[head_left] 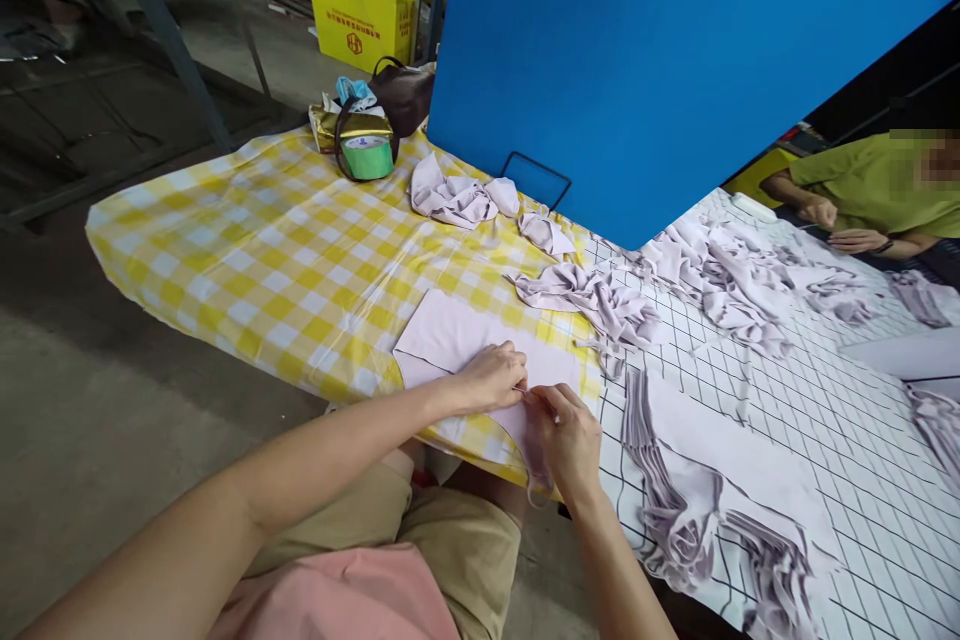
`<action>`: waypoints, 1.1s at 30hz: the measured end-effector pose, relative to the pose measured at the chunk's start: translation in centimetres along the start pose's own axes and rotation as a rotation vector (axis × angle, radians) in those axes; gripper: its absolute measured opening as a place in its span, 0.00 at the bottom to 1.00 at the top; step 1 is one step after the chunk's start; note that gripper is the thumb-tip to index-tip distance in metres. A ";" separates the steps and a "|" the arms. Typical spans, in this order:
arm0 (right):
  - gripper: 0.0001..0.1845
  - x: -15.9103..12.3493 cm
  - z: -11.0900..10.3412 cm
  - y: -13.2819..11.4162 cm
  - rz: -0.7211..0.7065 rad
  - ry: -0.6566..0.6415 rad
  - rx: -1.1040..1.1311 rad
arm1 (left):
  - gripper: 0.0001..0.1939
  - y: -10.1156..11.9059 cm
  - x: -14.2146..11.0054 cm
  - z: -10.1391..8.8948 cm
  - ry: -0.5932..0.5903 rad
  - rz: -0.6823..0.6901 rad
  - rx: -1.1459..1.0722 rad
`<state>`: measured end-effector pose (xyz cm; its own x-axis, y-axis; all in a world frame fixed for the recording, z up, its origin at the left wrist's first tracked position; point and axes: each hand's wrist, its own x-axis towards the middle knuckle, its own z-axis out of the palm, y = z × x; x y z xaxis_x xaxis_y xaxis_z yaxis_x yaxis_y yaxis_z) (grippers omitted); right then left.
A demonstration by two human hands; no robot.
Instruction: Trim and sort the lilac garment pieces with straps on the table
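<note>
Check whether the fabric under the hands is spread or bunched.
Mostly spread: the lilac fabric lies largely flat on the yellow-checked tablecloth.

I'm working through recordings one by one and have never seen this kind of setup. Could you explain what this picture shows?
There is no machine here: the single picture comes from a camera on a person's head, looking forward and down at their bare hands. The left hand and right hand meet at a pale lilac fabric piece, fingertips seemingly pinching it; the exact grip is too small to tell. The piece lies on a yellow-and-white checked cloth, which also bears a roll of green tape. To the right, a white grid-lined surface carries more lilac fabric. A blue panel stands ahead, and a co-worker in a green top sits at far right.
</note>
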<state>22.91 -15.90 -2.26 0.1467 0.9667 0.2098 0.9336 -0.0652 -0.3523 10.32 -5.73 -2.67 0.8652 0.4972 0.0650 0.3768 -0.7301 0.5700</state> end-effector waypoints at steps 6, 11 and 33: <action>0.16 0.1 -0.4 -0.4 0.075 0.014 0.168 | 0.05 0.2 -0.1 -0.3 -0.011 -0.019 -0.010; 0.15 0.4 -0.1 -1.1 0.107 0.031 0.212 | 0.06 0.3 -0.1 -0.6 -0.035 -0.024 0.022; 0.20 -0.2 -1.0 -1.2 -0.233 -0.034 -0.456 | 0.06 0.1 -0.2 -0.1 0.040 -0.013 -0.050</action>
<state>22.11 -16.27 -1.02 -0.0863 0.9754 0.2027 0.9889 0.0592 0.1361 10.12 -5.90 -2.51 0.8463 0.5252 0.0893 0.3700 -0.7000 0.6108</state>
